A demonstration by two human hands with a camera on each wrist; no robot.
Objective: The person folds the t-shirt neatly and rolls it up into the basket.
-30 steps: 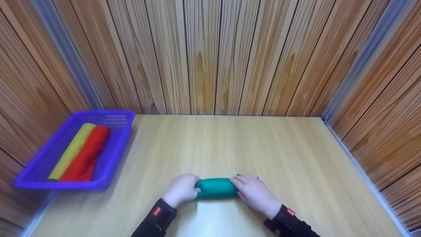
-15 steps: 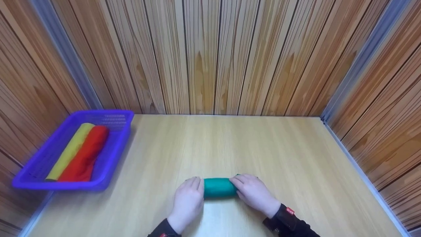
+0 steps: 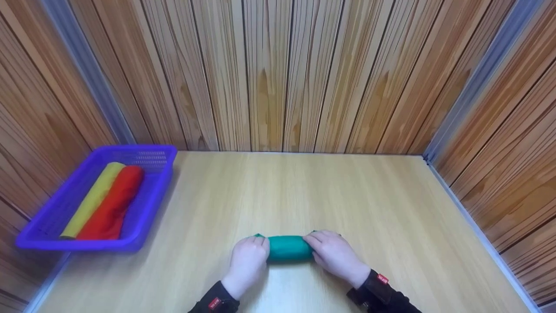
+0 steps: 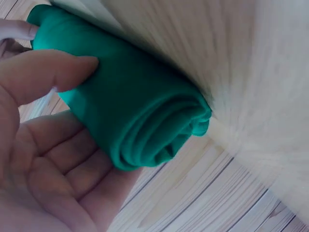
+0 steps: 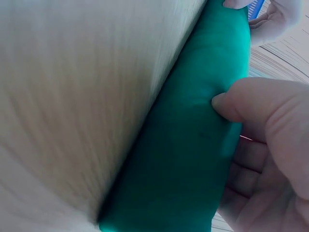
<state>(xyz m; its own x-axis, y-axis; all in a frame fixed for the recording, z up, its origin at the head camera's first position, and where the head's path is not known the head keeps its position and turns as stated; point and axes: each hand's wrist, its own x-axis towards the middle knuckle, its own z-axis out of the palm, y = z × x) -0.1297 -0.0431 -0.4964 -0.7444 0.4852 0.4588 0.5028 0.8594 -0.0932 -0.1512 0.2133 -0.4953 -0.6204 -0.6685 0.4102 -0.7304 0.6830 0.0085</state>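
A rolled green cloth lies crosswise on the table near its front. My left hand grips the left end, its thumb pressed on the near side and the fingers round the far side. The coiled layers of that end show in the left wrist view. Toward the other end my right hand holds the roll the same way, thumb in front and fingers behind. In the head view both hands cover the ends, with a small green corner peeking out past the left fingers.
A purple basket stands at the left of the table, holding a yellow roll and a red cloth roll side by side. Wood-patterned walls close off the back and both sides.
My left hand has turned and shifted slightly right along the roll, its fingers now over the top of the left end. The right hand stays in place.
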